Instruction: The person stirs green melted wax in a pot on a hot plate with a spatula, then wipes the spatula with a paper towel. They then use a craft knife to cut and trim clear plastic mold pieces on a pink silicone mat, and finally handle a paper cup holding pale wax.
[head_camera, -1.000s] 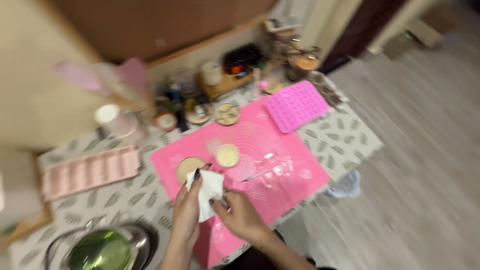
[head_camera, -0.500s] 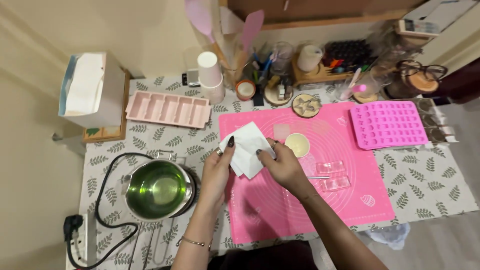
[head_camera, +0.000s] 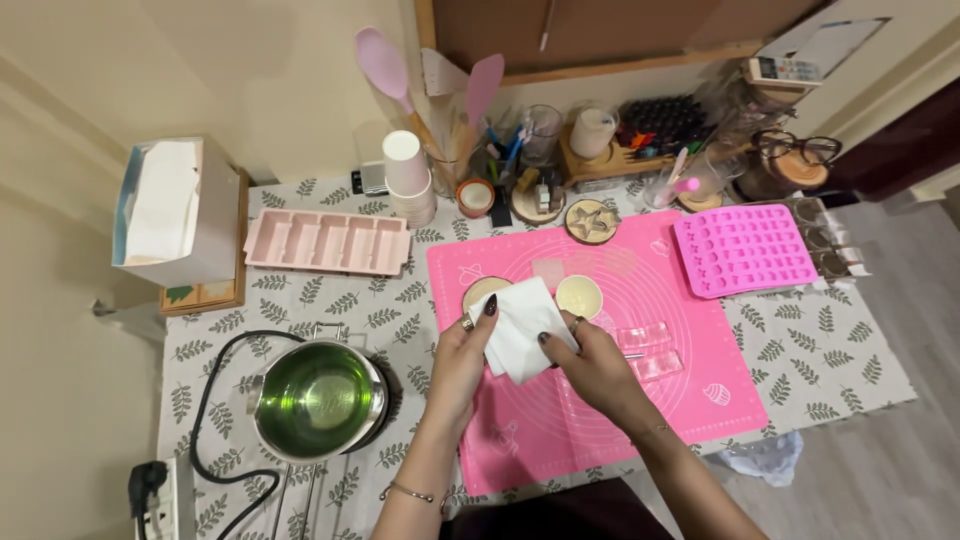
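My left hand (head_camera: 462, 352) and my right hand (head_camera: 590, 358) both grip a folded white tissue (head_camera: 522, 326) above the left part of a pink silicone mat (head_camera: 610, 420). Dark-nailed fingers pinch the tissue's edges from both sides. Just behind the tissue lie two round pale discs, one at the left (head_camera: 480, 292) partly hidden by the tissue, one at the right (head_camera: 580, 294). Two clear rectangular pieces (head_camera: 648, 350) rest on the mat to the right of my right hand.
A steel pot of green liquid (head_camera: 318, 400) with a black cord stands at the left. A pale pink bar mould (head_camera: 326, 242), a tissue box (head_camera: 172, 212), a pink shape mould (head_camera: 744, 248), stacked cups (head_camera: 408, 178) and jars with spatulas line the back.
The view swung from a tilted, blurred look at the table to a steady top-down one. Both hands kept hold of the tissue over the mat.
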